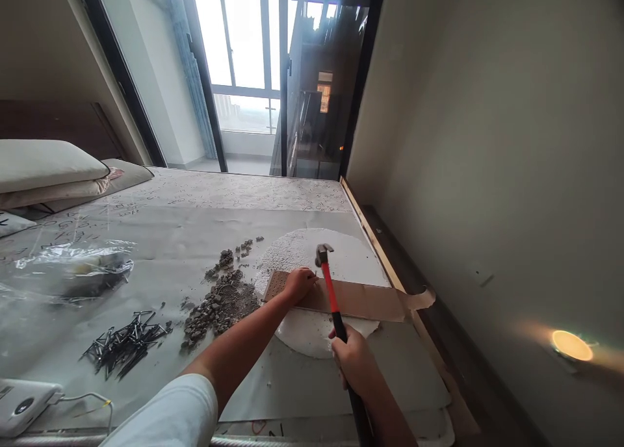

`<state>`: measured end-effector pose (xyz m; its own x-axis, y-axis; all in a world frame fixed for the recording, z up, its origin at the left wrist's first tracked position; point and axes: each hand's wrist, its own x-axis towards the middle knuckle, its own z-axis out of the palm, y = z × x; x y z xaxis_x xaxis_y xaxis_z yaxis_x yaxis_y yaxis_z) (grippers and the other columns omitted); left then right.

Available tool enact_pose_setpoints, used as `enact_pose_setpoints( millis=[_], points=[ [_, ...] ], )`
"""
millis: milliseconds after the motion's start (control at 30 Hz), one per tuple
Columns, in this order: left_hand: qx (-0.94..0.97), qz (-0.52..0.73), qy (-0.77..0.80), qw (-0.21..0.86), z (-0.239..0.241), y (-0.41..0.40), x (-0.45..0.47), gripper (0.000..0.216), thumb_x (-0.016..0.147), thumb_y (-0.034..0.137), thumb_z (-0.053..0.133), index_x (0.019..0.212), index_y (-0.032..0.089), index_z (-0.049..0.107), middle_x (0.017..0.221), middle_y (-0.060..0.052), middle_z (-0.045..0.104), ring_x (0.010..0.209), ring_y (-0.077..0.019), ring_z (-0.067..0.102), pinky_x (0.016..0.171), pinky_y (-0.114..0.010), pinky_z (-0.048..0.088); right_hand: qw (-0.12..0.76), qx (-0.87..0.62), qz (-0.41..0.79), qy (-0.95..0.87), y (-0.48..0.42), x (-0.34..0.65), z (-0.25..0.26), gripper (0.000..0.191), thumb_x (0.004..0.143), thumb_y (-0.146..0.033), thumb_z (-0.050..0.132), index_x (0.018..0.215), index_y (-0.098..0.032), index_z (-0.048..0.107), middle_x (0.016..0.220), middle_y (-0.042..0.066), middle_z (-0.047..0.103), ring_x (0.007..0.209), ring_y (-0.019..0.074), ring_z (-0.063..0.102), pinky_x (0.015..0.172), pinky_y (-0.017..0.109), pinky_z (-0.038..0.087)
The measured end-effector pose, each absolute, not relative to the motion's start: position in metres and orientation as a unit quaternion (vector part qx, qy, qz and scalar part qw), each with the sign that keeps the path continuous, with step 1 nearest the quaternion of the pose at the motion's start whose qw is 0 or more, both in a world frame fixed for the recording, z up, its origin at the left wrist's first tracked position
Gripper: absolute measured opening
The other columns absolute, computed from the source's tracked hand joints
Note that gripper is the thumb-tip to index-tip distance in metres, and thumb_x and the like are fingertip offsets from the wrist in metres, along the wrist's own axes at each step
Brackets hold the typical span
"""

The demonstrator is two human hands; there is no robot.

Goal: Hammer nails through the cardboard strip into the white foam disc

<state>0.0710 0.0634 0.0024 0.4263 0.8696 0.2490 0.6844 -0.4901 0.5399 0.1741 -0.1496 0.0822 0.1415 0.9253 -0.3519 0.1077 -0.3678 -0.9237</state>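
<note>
My right hand (355,359) is closed round the red and black handle of a hammer (329,284). The hammer's metal head hangs just above a brown wooden board (355,299). That board lies across a round white foam disc (312,330) on a covered bed. My left hand (298,283) rests on the board's left end, which is dotted with small marks. Its fingers are pinched together right under the hammer head, and what they hold is too small to make out.
A heap of dark nails (124,340) and a spread of grey gravel (217,304) lie left of the disc. A crumpled clear plastic bag (73,268), pillows (49,167) and a white power bank (22,405) sit further left. A wall runs along the bed's right edge.
</note>
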Motion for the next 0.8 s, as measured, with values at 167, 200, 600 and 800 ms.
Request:
enact_pose_setpoints(
  millis=[167,200,600,800],
  points=[
    [0.824,0.244,0.474,0.189,0.001,0.063,0.069,0.023,0.076,0.030,0.054,0.063,0.016,0.067,0.069,-0.005,0.063,0.064,-0.0137,0.052,0.063,-0.025,0.035,0.406,-0.647,0.492,-0.418,-0.148,0.172,0.079,0.006,0.070,-0.022,0.043,0.076,-0.020,0.044,0.041,-0.010,0.031,0.029,0.0073,0.030,0.030,0.020,0.025],
    [0.826,0.244,0.471,0.190,0.001,0.063,0.069,0.023,0.076,0.030,0.054,0.063,0.016,0.067,0.069,-0.004,0.063,0.064,-0.0137,0.052,0.063,-0.025,0.034,0.413,-0.645,0.490,-0.416,-0.148,0.172,0.079,0.007,0.070,-0.023,0.042,0.077,-0.020,0.044,0.041,-0.010,0.030,0.029,0.0076,0.029,0.029,0.020,0.026],
    [0.833,0.244,0.462,0.179,0.001,0.063,0.070,0.025,0.076,0.028,0.051,0.062,0.015,0.067,0.069,-0.005,0.063,0.065,-0.0143,0.052,0.064,-0.025,0.035,0.414,-0.659,0.468,-0.419,-0.151,0.165,0.089,0.006,0.070,-0.021,0.042,0.075,-0.020,0.044,0.043,-0.010,0.031,0.029,0.0074,0.031,0.029,0.020,0.026],
    [0.823,0.232,0.481,0.193,0.002,0.062,0.070,0.023,0.075,0.028,0.054,0.062,0.016,0.068,0.072,-0.005,0.064,0.067,-0.0147,0.053,0.066,-0.026,0.036,0.391,-0.662,0.510,-0.385,-0.149,0.164,0.082,0.006,0.069,-0.021,0.043,0.074,-0.020,0.041,0.042,-0.011,0.029,0.028,0.0074,0.029,0.028,0.020,0.025]
  ],
)
